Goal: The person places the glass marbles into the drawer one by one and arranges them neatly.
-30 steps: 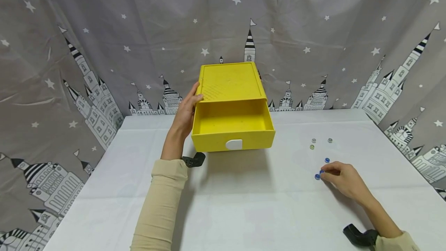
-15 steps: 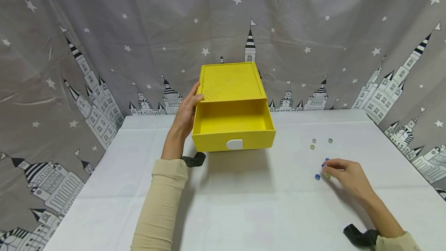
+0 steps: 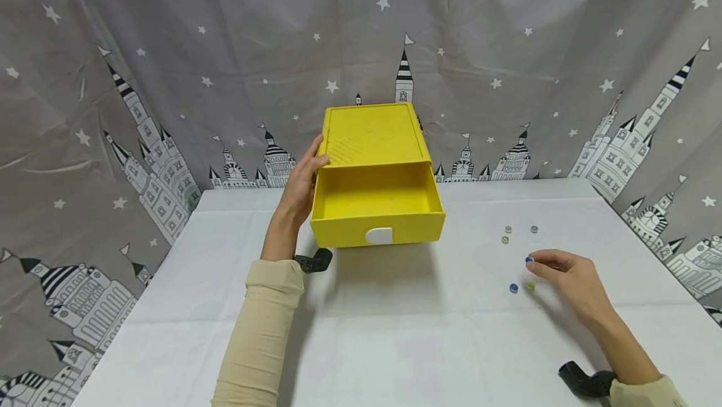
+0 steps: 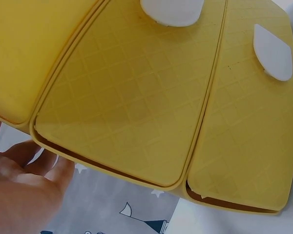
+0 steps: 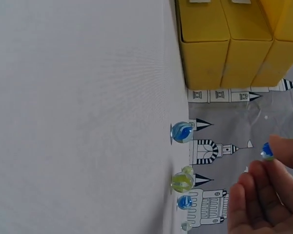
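My left hand (image 3: pixel 297 190) grips the left side of a yellow drawer cabinet (image 3: pixel 375 134), thumb at the top edge. The cabinet's top drawer (image 3: pixel 378 228) is pulled out, its inside bare. Below it, two closed drawer fronts (image 4: pixel 132 92) with white tabs show in the left wrist view. My right hand (image 3: pixel 572 278) pinches a small blue marble (image 5: pixel 267 151) between thumb and fingertips, raised off the white tabletop. Near that hand lie a blue marble (image 3: pixel 514 288) and a yellow-green marble (image 3: pixel 531 285). Another blue marble (image 5: pixel 184 202) shows farther back in the right wrist view.
Farther back on the table (image 3: pixel 395 344) are a second yellow-green marble (image 3: pixel 504 239) and two clear marbles, one at left (image 3: pixel 508 229) and one at right (image 3: pixel 534 229). A grey curtain (image 3: pixel 225 37) printed with castles and stars hangs behind the table.
My right hand has lifted the blue marble and drawn it up and slightly right, uncovering the near yellow-green marble. My left hand and the cabinet stay in place.
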Tool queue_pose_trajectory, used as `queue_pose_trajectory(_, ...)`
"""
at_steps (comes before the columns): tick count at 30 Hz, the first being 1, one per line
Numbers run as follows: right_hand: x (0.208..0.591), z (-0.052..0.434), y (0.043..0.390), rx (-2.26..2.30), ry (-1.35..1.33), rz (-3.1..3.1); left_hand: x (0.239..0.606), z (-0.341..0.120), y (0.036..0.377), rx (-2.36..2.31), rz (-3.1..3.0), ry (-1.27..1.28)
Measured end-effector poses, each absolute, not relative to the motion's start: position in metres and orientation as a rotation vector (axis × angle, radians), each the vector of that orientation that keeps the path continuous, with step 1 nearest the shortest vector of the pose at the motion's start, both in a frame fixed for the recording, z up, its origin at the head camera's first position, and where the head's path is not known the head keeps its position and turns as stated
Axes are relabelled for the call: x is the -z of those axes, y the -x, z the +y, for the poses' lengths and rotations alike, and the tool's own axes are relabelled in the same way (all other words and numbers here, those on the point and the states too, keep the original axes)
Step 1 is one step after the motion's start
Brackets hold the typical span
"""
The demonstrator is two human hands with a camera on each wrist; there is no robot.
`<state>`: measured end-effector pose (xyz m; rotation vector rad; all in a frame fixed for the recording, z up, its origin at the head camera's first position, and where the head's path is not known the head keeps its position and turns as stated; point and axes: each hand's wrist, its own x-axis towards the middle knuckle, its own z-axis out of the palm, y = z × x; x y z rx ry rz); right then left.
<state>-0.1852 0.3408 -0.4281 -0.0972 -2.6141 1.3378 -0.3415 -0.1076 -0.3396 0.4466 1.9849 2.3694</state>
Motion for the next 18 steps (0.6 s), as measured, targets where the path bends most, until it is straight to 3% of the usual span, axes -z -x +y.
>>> queue_pose_trajectory(18,0.403,0.332,0.185,-1.683,0.021,-2.298,0.339,-0.108,0.342,-2.366,1.994,-0.447)
